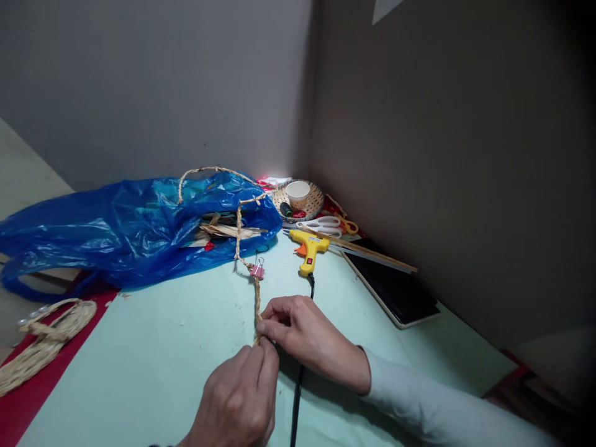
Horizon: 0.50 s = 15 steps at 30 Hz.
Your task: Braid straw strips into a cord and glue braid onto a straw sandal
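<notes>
A thin braided straw cord [257, 297] runs up the table from my hands to a pink binder clip [257, 272]. Beyond the clip the cord bends and loops over a blue plastic bag [135, 217]. My right hand [302, 329] pinches the cord between thumb and index finger. Just below it, my left hand [242, 391] is closed on the cord's near end, its fingertips almost touching the right thumb. The cord's tip is hidden behind the left fingers.
A yellow glue gun [308, 248] lies ahead, its black cable [297, 403] passing beside my hands. White-handled scissors [321, 225], a woven tray [316, 202] with a cup [298, 192], and a dark tablet-like slab [391, 285] are farther back. Braided straw [51, 338] lies left.
</notes>
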Each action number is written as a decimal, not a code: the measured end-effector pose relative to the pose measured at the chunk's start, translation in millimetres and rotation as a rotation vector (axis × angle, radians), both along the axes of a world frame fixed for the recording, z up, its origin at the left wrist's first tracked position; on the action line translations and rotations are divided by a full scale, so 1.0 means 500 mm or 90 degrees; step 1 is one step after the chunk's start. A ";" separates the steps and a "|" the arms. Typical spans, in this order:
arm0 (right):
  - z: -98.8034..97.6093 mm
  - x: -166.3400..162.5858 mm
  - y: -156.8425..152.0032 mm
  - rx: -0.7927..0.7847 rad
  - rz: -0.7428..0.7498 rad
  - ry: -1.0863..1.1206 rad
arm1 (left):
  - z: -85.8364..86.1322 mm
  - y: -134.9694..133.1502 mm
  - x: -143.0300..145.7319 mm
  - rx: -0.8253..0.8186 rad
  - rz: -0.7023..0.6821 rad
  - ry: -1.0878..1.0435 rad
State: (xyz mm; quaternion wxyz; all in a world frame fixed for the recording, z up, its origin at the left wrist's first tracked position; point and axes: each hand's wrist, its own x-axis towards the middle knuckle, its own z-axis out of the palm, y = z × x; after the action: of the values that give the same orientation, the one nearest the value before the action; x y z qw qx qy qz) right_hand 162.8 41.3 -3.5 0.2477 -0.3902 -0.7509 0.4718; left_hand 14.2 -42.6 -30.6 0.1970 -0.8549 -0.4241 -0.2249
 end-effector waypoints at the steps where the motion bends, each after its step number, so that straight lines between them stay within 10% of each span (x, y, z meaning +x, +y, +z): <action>1: -0.002 -0.001 0.000 -0.006 0.000 0.000 | 0.000 0.000 0.001 -0.010 -0.004 -0.011; 10: -0.015 -0.007 0.008 -0.063 0.020 0.005 | 0.032 0.000 0.026 -0.100 0.067 -0.128; 15: -0.003 -0.007 0.013 -0.130 0.064 0.075 | 0.078 0.034 0.007 -0.472 0.203 -0.583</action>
State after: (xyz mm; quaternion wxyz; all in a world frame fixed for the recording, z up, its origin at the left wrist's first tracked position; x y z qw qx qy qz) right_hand 159.1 48.1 -4.9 0.2265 -0.3472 -0.7018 0.5793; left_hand 17.5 -25.5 8.3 -0.2845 -0.6090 -0.6386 -0.3746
